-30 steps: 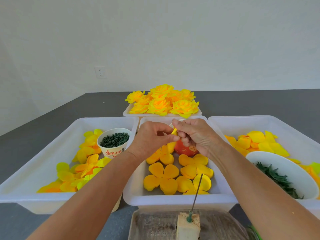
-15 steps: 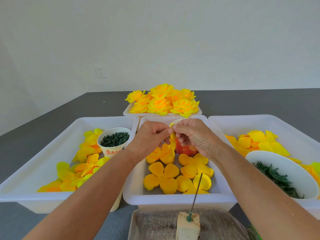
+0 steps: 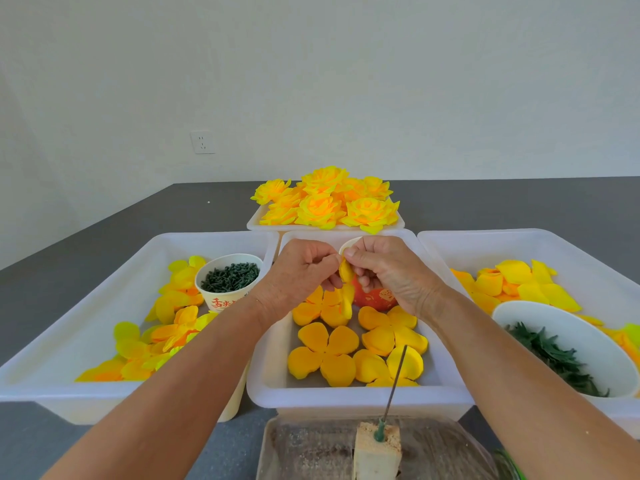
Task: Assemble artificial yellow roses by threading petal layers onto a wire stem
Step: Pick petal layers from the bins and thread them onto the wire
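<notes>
Hanging lower now, petal layer [image 3: 346,289] — both hands pinch it still.

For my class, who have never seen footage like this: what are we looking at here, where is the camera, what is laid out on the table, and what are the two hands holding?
There is no machine here: a person works with bare hands, and the single camera sits on their head, looking forward and down.

The left hand and right hand together pinch one yellow petal layer above the middle white tray, which holds more flat petal layers.

The left tray has loose petals and a paper cup of small green pieces. The right tray has petals and a white bowl of green leaves.

Finished yellow roses are piled on a far tray. Nearest the camera, a wire stem stands in a small block.
</notes>
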A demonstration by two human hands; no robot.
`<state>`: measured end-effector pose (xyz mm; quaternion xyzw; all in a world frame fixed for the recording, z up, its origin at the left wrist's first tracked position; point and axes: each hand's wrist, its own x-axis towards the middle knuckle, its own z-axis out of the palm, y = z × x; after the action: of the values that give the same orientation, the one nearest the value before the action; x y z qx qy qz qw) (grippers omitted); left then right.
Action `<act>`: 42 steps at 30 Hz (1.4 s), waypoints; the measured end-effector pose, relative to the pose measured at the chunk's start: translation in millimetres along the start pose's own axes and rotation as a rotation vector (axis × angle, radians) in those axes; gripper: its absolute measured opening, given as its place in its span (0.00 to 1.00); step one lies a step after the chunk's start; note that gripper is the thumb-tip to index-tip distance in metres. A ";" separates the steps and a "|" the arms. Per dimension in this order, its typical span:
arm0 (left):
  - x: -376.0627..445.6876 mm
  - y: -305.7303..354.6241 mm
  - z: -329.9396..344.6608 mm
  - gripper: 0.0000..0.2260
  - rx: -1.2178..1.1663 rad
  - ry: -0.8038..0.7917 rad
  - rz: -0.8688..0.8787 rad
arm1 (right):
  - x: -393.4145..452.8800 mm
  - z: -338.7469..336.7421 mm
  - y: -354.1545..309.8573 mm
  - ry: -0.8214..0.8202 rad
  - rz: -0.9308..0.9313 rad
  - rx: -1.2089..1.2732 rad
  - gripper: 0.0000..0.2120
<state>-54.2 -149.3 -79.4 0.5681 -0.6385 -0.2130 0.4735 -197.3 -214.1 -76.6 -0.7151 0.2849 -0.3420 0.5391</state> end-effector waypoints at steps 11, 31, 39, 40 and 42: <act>-0.8 0.0 -1.2 0.11 0.016 -0.013 -0.016 | 1.6 0.2 2.0 -0.032 0.019 -0.018 0.09; -1.1 2.9 -1.2 0.08 -0.233 -0.007 -0.129 | 1.4 0.3 -1.8 -0.036 0.042 0.038 0.10; 5.6 -6.4 -4.6 0.07 -0.003 0.308 -0.133 | 8.8 -5.4 5.1 0.192 0.150 0.126 0.03; 6.3 -7.5 -4.9 0.07 0.021 0.344 -0.131 | 8.7 -5.8 6.0 0.198 0.159 0.137 0.02; 7.7 -9.0 -5.9 0.07 0.046 0.430 -0.129 | 7.9 -6.8 6.6 0.221 0.174 0.116 0.03</act>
<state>-43.8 -157.2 -81.2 0.6507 -0.4899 -0.1024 0.5710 -198.2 -225.9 -80.3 -0.6132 0.3833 -0.3865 0.5724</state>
